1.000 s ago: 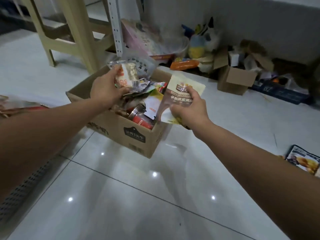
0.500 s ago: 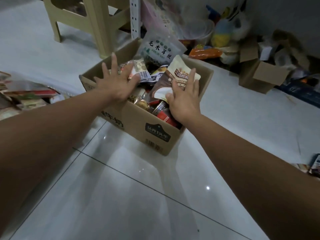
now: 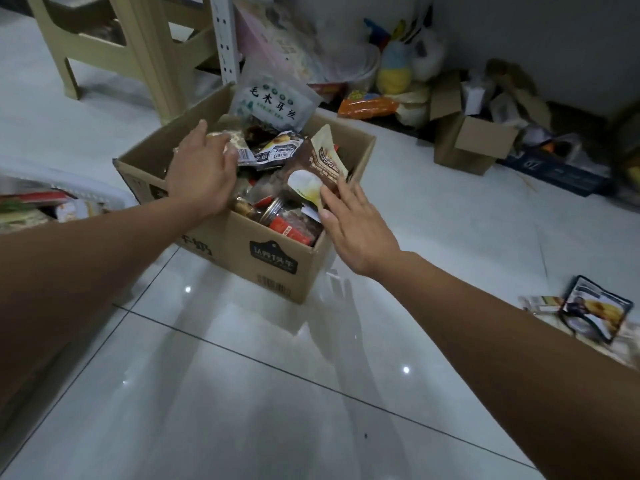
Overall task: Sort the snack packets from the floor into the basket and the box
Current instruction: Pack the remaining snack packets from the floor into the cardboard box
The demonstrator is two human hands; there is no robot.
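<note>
An open cardboard box stands on the tiled floor, full of snack packets and a jar. My left hand lies flat over the packets at the box's left side, fingers straight. My right hand hovers at the box's near right corner, fingers extended, its fingertips beside a brown and cream packet that leans in the box. A white basket with packets sits at the left edge. A dark packet with yellow print lies on the floor at the right, with others around it.
A beige plastic stool and a white perforated rack post stand behind the box. Along the wall lie a small open carton, an orange packet, plush toys and bags. Glossy tiles stretch in front of me.
Both hands let go of their packets into the box. The left hand now lies flat on the contents; the right hand has drawn back toward the near right corner.
</note>
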